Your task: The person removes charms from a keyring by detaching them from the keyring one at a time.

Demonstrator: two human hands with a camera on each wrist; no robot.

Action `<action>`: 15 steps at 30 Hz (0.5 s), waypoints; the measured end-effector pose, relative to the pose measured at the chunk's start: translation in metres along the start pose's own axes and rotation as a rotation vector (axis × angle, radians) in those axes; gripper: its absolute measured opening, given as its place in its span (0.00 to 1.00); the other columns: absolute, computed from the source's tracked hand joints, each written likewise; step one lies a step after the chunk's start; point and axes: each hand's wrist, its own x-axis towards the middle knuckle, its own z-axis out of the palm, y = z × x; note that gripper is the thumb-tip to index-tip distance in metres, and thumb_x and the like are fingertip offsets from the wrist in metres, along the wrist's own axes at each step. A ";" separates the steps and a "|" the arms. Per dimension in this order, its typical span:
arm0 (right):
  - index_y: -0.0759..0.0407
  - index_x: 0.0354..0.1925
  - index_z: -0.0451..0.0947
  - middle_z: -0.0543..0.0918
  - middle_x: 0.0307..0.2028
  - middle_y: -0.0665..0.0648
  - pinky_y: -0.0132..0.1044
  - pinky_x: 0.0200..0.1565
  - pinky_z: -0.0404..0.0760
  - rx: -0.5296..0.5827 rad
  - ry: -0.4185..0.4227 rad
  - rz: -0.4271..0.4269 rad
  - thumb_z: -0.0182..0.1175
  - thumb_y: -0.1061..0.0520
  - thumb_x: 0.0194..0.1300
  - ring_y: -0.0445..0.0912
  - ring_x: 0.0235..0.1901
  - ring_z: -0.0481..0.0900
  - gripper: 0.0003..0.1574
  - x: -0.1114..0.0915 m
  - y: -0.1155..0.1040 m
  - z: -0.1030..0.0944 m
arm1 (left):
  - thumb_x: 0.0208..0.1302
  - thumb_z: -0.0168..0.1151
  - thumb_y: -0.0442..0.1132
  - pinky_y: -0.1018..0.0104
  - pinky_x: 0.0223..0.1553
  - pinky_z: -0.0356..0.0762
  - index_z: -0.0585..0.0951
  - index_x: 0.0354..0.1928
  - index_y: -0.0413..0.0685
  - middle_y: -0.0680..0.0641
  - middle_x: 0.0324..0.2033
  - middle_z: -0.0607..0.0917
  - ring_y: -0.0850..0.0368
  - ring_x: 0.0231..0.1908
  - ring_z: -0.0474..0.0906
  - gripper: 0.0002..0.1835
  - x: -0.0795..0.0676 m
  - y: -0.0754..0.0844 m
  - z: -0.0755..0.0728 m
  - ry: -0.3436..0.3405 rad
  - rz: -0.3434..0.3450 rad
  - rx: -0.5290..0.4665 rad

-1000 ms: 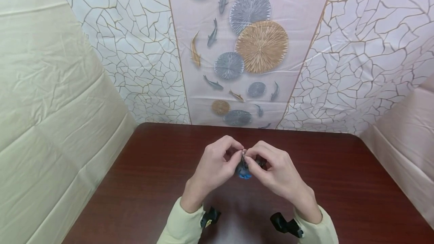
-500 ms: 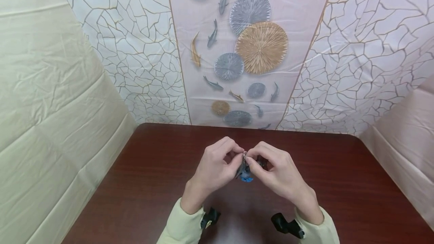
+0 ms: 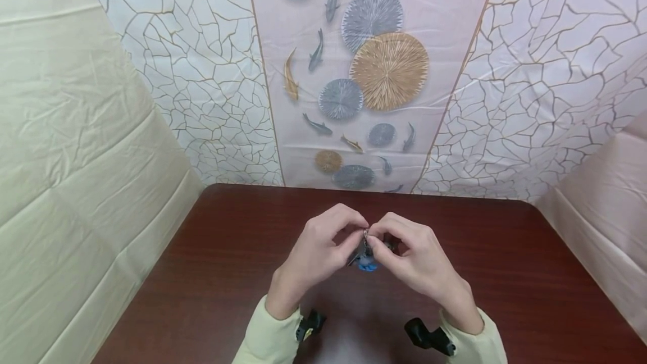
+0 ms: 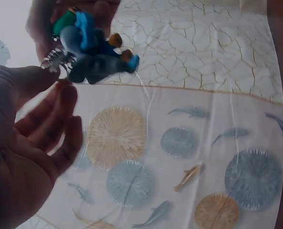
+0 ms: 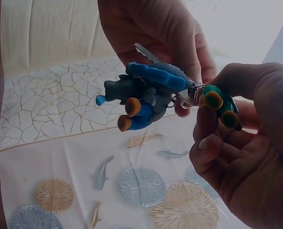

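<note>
Between my hands is a metal key ring (image 3: 365, 233) with small figurine charms. My left hand (image 3: 326, 246) pinches it from the left with thumb and index finger. From the right, my right hand (image 3: 417, 254) pinches it with thumb and fingertips. A blue and grey figurine (image 5: 151, 78) with orange feet hangs from the ring by a short chain. A green figurine (image 5: 221, 105) lies against my right fingers in the right wrist view. A key blade (image 5: 145, 52) sticks out behind the blue figurine. Fingertips partly hide the ring.
My hands are above a dark red-brown wooden table (image 3: 227, 274). A patterned cloth (image 3: 343, 55) hangs behind its far edge, and pale cloth (image 3: 76, 156) hangs at both sides. Black wrist cameras (image 3: 424, 335) are strapped at my sleeves.
My left fingertips have shifted slightly right and down along the ring. The blue figurine hangs slightly lower, and a dark piece shows more beside my left thumb. My right hand has barely moved.
</note>
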 end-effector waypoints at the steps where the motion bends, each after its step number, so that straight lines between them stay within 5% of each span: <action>1: 0.49 0.32 0.77 0.74 0.28 0.40 0.21 0.22 0.67 0.001 0.003 0.000 0.61 0.68 0.54 0.31 0.25 0.69 0.13 0.000 0.000 0.000 | 0.57 0.61 0.30 0.80 0.38 0.73 0.79 0.35 0.48 0.56 0.32 0.79 0.69 0.35 0.74 0.06 0.000 0.000 0.000 0.007 0.033 0.013; 4: 0.49 0.31 0.77 0.74 0.27 0.40 0.22 0.22 0.67 0.007 0.008 0.000 0.62 0.68 0.53 0.31 0.25 0.69 0.13 0.000 -0.001 -0.001 | 0.56 0.61 0.29 0.81 0.37 0.73 0.78 0.33 0.47 0.55 0.31 0.79 0.68 0.34 0.73 0.06 0.001 0.000 0.000 0.022 0.074 0.044; 15: 0.48 0.32 0.77 0.74 0.28 0.39 0.18 0.23 0.64 -0.014 -0.020 -0.006 0.62 0.67 0.54 0.30 0.25 0.69 0.13 0.001 -0.002 0.000 | 0.56 0.61 0.29 0.83 0.27 0.73 0.78 0.30 0.48 0.56 0.26 0.77 0.71 0.26 0.71 0.05 -0.002 0.000 0.000 0.023 -0.053 -0.009</action>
